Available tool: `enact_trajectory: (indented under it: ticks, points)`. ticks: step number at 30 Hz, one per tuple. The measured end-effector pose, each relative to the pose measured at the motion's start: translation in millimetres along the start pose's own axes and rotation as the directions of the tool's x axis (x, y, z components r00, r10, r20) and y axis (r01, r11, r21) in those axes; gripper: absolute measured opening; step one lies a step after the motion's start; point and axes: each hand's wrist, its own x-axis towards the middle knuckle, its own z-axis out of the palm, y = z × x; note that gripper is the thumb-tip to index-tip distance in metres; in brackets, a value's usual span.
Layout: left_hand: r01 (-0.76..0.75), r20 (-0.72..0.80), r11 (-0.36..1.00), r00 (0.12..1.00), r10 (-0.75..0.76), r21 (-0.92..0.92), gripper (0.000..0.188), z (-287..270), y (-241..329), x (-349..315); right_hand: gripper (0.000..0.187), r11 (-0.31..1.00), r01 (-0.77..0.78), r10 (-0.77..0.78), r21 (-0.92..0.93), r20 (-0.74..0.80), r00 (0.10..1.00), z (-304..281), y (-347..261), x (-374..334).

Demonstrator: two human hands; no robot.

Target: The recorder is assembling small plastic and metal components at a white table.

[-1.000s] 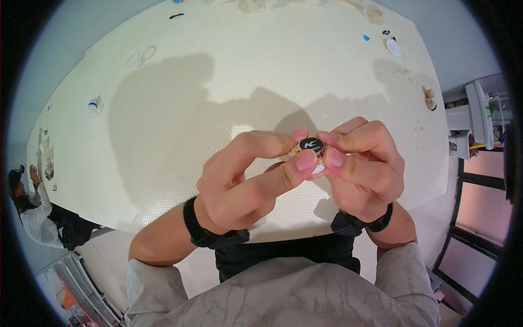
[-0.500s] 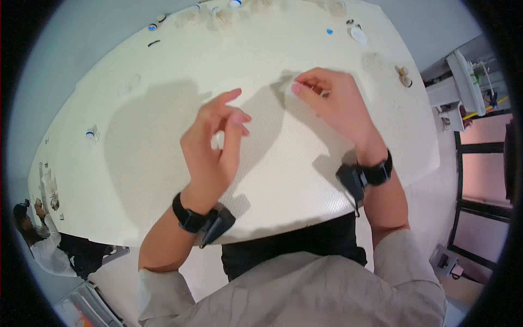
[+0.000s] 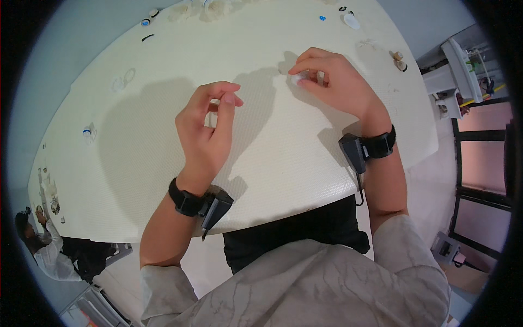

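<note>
My left hand (image 3: pixel 204 125) is held above the white table (image 3: pixel 261 163). Its thumb meets the curled fingers in a loose pinch; whatever lies between the tips, if anything, is too small to make out. Farther right, my right hand (image 3: pixel 335 82) has its thumb and fingers closed around a small whitish, see-through piece (image 3: pixel 298 78). The fingers partly cover that piece, so its kind does not show. Two thin clear rings or lids (image 3: pixel 129 75) lie on the table beyond my left hand.
A small bottle with a blue-and-white cap (image 3: pixel 87 132) lies at the left. Along the far edge are a white oval lid (image 3: pixel 351 21), a blue bit (image 3: pixel 322 18) and a black strip (image 3: pixel 147 37). A small brownish container (image 3: pixel 400 61) is at the right. Another person (image 3: pixel 43 245) sits far left.
My left fingers have drawn closer together. My right hand has shifted slightly away from me, and its fingers have changed their hold on the whitish piece, which now shows more.
</note>
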Motion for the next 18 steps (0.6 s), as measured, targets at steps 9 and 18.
enact_trajectory:
  ticks: [9, 18]
  points:
    - [0.046, -0.010, 0.997, 0.999, -0.047, -0.069, 0.013, 0, 1, -1, 0.013, 0.996, -0.004, -0.002, -0.088, -0.066, 0.998, -2, -3, 0]
    - [0.060, -0.007, 0.995, 0.998, -0.060, -0.083, 0.014, -3, 2, 2, 0.032, 0.960, -0.116, 0.051, -0.256, -0.247, 0.968, -7, -8, -2]
